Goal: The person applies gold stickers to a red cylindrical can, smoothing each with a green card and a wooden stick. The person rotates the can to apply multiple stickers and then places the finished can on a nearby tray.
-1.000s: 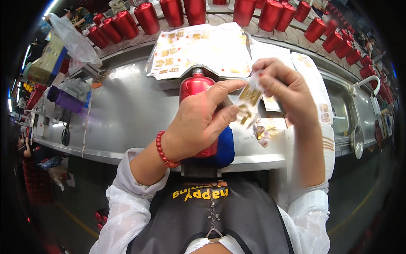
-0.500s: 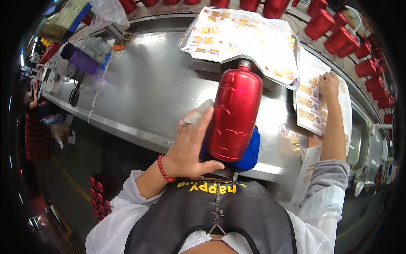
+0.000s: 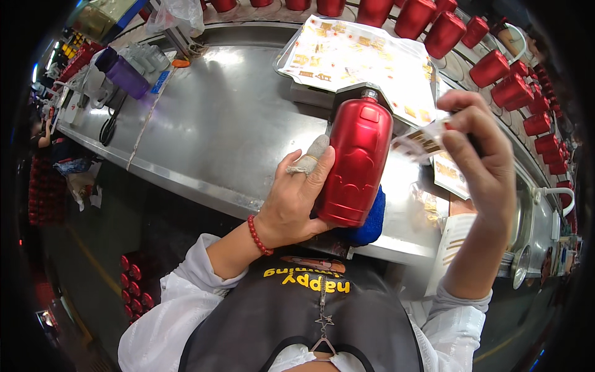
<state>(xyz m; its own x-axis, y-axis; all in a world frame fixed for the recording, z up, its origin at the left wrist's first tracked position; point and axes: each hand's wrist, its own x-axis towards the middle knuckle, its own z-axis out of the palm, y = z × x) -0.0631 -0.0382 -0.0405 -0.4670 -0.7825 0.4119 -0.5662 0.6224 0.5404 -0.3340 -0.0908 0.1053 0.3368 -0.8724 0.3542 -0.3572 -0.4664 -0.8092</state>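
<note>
A glossy red bottle (image 3: 356, 164) with a narrow threaded neck lies tilted in front of me, its neck end against a dark angular holder (image 3: 385, 99) and its lower end over a blue cloth (image 3: 374, 220). My left hand (image 3: 291, 195) grips the bottle's left side, the thumb partly hidden at its lower end. A pale cloth cover (image 3: 313, 155) sits on one of its fingers. Right of the bottle, my raised right hand (image 3: 480, 155) pinches a small clear sticker (image 3: 421, 142) with gold print, held apart from the bottle and somewhat blurred.
White sheets with gold print (image 3: 365, 56) lie on a tray at the back; another printed sheet (image 3: 450, 173) lies at the right. Red bottles (image 3: 445, 34) stand in rows beyond the steel table (image 3: 211, 124). A purple bottle (image 3: 124, 74) and black scissors (image 3: 109, 127) are at the left.
My right hand has come up and left from the right-hand sheet, now with a sticker between its fingers. My left hand has closed in on the bottle, which sits slightly further right in view.
</note>
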